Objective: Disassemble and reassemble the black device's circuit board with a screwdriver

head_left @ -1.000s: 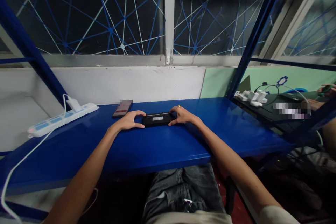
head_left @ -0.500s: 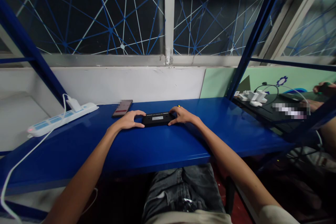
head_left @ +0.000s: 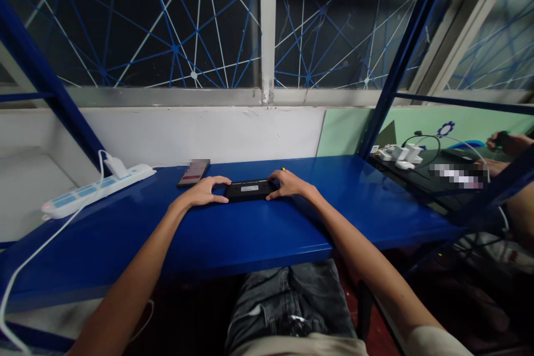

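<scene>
A black rectangular device (head_left: 249, 189) with a pale label on its upward face lies on the blue table, its long side running left to right. My left hand (head_left: 206, 192) grips its left end, thumb at the near edge and fingers at the far edge. At the opposite end, my right hand (head_left: 287, 184) holds it the same way. A small yellow spot shows by the right hand's fingers; I cannot make out what it is. Just behind my left hand lies a phone (head_left: 194, 172), its screen partly blurred out.
On the left of the blue table (head_left: 258, 228) lies a white power strip (head_left: 98, 192) with a plug and a trailing white cable. Blue frame posts rise at both sides. Past the right post, chargers (head_left: 406, 154) and cables sit on a dark table, near another person's hand (head_left: 511, 142).
My hands keep their hold on the black device, which stays in place. The view has shifted slightly. On the right, the other person's hand has moved a little to the left.
</scene>
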Demonstrator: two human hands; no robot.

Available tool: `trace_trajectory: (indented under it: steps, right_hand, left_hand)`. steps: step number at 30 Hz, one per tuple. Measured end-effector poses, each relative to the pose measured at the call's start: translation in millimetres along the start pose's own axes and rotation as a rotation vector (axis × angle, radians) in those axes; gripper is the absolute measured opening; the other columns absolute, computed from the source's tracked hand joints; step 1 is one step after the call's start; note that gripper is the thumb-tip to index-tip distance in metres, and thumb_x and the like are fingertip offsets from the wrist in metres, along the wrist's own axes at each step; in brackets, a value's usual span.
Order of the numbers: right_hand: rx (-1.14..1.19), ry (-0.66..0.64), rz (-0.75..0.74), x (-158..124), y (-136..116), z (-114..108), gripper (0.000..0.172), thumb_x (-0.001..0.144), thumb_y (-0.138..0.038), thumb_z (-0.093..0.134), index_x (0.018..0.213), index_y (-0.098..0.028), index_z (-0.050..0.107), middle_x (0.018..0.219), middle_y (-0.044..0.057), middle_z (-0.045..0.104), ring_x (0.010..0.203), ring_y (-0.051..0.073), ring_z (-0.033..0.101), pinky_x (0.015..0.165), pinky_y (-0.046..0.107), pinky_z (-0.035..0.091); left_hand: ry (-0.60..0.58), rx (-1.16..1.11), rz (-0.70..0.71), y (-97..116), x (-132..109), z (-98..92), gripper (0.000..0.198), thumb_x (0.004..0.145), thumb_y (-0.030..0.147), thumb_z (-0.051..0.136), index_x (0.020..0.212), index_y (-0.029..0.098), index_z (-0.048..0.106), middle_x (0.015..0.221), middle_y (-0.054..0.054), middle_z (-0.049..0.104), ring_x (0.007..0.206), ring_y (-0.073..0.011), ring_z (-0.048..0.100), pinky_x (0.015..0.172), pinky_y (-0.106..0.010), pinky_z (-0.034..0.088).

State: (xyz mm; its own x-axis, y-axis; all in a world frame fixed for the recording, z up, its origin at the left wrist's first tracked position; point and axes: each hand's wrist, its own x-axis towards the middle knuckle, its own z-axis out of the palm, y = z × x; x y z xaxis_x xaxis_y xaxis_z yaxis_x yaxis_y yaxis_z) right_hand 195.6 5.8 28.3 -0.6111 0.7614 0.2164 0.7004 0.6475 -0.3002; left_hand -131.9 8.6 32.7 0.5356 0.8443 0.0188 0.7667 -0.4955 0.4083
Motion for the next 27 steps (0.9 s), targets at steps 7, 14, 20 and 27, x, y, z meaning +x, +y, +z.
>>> trace_trajectory:
  steps: [7, 14, 20, 27]
  right_hand:
    - [0.024, 0.009, 0.011, 1.2, 1.2, 5.3, 0.065, 0.058, -0.053, 0.082, 0.103, -0.013, 0.06, 0.103, 0.011, 0.062, 0.09, 0.024, 0.057, 0.074, 0.031, 0.043]
    - [0.105, 0.025, 0.001, 1.4, 6.6, 8.4, 0.066, 0.055, -0.055, 0.083, 0.099, -0.014, 0.057, 0.097, 0.008, 0.059, 0.084, 0.021, 0.054, 0.07, 0.029, 0.042]
    - [0.106, 0.019, 0.015, 0.0, 3.8, 5.8, 0.065, 0.055, -0.055, 0.083, 0.099, -0.014, 0.058, 0.098, 0.009, 0.059, 0.085, 0.022, 0.054, 0.071, 0.031, 0.042]
    - [0.138, -0.003, 0.055, -1.6, 0.8, 1.7, 0.067, 0.054, -0.055, 0.083, 0.101, -0.014, 0.058, 0.099, 0.009, 0.06, 0.084, 0.022, 0.054, 0.068, 0.029, 0.042]
  left_hand:
    - [-0.033, 0.002, 0.014, 3.0, -2.1, -3.1, 0.062, 0.07, 0.05, 0.071, 0.125, 0.025, 0.059, 0.144, -0.008, 0.048, 0.131, -0.0313, 0.043, 0.106, -0.042, 0.032]
    - [-0.009, 0.012, 0.036, -0.7, -1.2, -0.2, 0.059, 0.071, 0.048, 0.071, 0.124, 0.027, 0.057, 0.143, -0.008, 0.049, 0.13, -0.031, 0.044, 0.104, -0.043, 0.033]
    - [-0.012, -0.01, 0.046, 4.2, -2.8, -1.6, 0.058, 0.071, 0.047, 0.07, 0.123, 0.026, 0.058, 0.142, -0.008, 0.05, 0.13, -0.0319, 0.044, 0.106, -0.045, 0.032]
    - [-0.02, -0.006, 0.035, 6.4, -3.5, -2.3, 0.059, 0.072, 0.048, 0.069, 0.126, 0.027, 0.057, 0.143, -0.009, 0.049, 0.131, -0.0328, 0.043, 0.105, -0.046, 0.032]
